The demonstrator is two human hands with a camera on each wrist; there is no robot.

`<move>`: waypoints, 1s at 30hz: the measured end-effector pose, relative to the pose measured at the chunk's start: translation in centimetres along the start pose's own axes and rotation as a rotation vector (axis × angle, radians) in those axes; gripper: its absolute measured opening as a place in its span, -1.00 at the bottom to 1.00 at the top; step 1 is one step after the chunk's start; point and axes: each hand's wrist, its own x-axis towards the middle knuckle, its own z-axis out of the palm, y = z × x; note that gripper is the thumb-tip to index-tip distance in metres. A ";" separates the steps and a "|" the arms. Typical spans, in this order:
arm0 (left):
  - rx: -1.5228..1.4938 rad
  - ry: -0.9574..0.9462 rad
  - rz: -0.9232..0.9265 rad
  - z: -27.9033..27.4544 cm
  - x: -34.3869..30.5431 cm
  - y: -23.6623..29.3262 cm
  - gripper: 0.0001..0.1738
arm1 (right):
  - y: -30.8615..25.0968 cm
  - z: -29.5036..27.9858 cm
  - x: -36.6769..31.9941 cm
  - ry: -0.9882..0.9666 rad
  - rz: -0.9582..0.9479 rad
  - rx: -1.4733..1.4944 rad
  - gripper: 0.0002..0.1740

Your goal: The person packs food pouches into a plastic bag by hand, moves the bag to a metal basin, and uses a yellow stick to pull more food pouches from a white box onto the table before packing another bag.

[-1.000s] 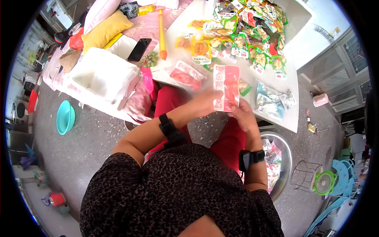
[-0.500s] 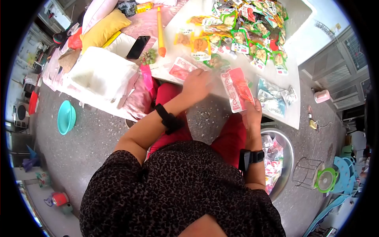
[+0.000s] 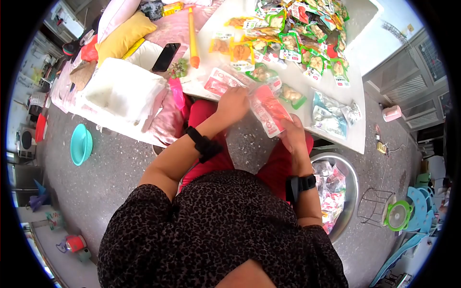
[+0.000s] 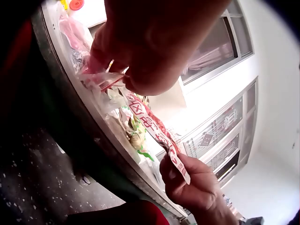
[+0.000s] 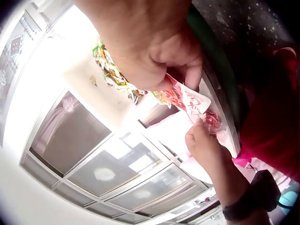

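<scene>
In the head view, a flat red and white packet [image 3: 270, 111] slants between the two hands at the table's near edge. My right hand [image 3: 294, 133] pinches its lower right end between thumb and fingers. At the other end is my left hand [image 3: 233, 103]; in the right wrist view, the fingertips of the left hand [image 5: 204, 143] pinch that end of the packet [image 5: 191, 102]. Beside the left hand, a similar red packet [image 3: 221, 83] lies on the table. The left wrist view shows the packet [image 4: 152, 124] edge-on; the left hand's fingertips are partly hidden there.
Green and yellow food packets [image 3: 307, 41] are heaped on the white table [image 3: 353, 129], with blue-white packets [image 3: 329, 115] at its right. A phone [image 3: 166, 57] and a foam box [image 3: 122, 93] are at left. A metal basin [image 3: 350, 206] of packets stands on the floor.
The left hand moved off the packet and is now back at its upper end. The right hand swung the packet right, then back left with a different slant.
</scene>
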 end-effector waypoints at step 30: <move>0.004 0.115 0.269 -1.9 -0.1 2.0 -0.73 | -0.2 4.6 5.9 -0.147 0.266 -0.300 -0.84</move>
